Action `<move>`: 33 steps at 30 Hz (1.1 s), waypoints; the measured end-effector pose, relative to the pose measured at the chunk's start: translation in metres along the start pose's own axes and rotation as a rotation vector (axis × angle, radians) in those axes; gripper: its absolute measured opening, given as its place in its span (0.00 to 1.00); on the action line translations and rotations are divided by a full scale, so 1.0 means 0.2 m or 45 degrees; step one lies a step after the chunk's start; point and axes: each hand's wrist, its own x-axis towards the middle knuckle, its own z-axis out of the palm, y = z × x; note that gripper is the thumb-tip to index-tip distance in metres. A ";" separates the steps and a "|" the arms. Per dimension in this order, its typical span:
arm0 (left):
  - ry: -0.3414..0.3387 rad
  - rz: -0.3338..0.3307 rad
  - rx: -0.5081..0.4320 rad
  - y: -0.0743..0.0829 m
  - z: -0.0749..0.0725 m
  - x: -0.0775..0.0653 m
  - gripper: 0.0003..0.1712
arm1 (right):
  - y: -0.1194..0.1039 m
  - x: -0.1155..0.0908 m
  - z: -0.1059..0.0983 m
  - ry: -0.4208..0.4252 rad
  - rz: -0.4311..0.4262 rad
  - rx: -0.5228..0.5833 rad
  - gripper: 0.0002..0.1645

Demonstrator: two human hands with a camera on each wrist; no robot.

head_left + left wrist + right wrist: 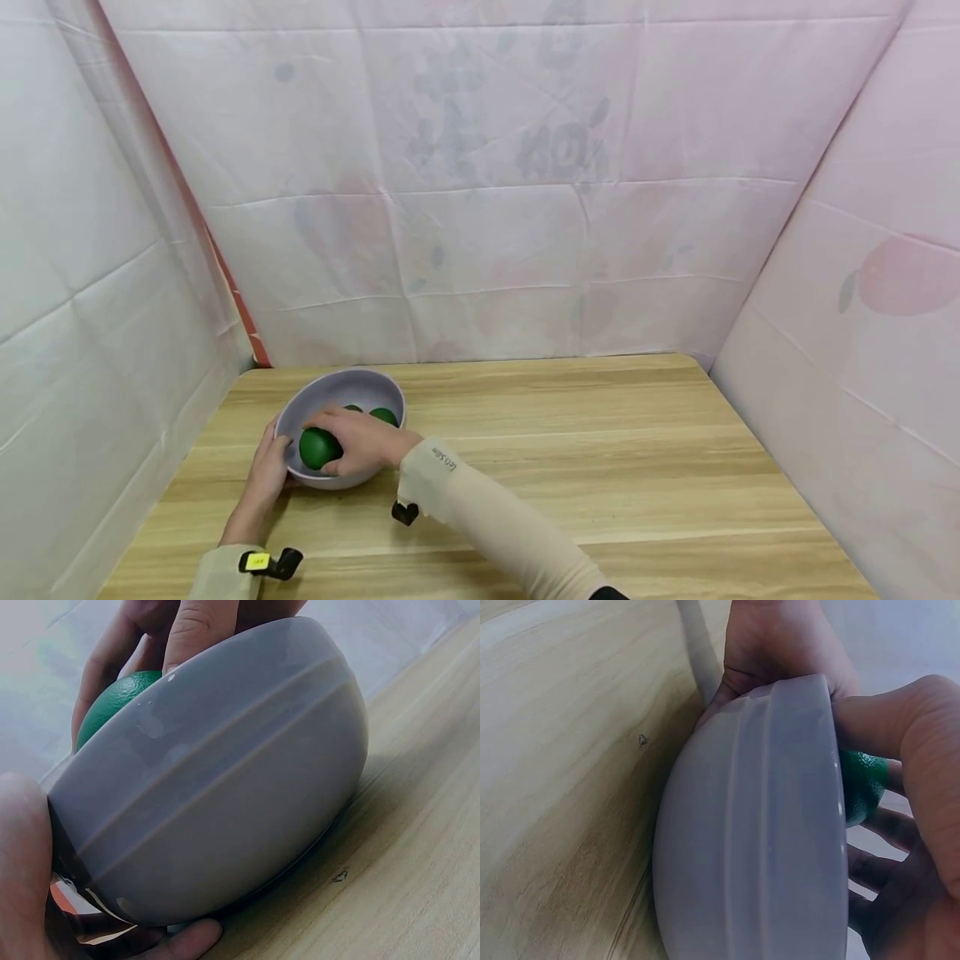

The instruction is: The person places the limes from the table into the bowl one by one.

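Note:
A grey-purple bowl (345, 483) stands at the back left of the table, tilted slightly in the left wrist view. My left hand (264, 475) grips its left side, with the thumb at the rim and fingers (191, 941) beneath. Inside the bowl, my right hand (363, 437) holds a green round fruit (318, 448) between thumb and fingers. Its glossy, dimpled skin shows in the right wrist view, where the bowl wall (780, 825) hides part of the fruit (864, 787). Behind the right hand lie two more green fruits, one at the right (384, 415) and one mostly covered.
The wooden table (585, 458) stretches to the right of the bowl. Pale printed sheets hang as walls at the back (487, 250), left (90, 333) and right (862, 375). The bowl is close to the table's left and back edges.

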 end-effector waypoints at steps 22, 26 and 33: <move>-0.017 -0.001 -0.019 0.00 -0.01 0.01 0.35 | 0.03 0.02 0.03 -0.131 0.050 -0.003 0.29; -0.011 0.000 0.004 0.00 -0.01 0.01 0.35 | 0.03 0.02 0.03 -0.125 0.055 -0.017 0.28; -0.007 0.011 0.022 0.00 -0.01 0.01 0.35 | 0.02 0.00 0.03 -0.101 0.065 -0.031 0.27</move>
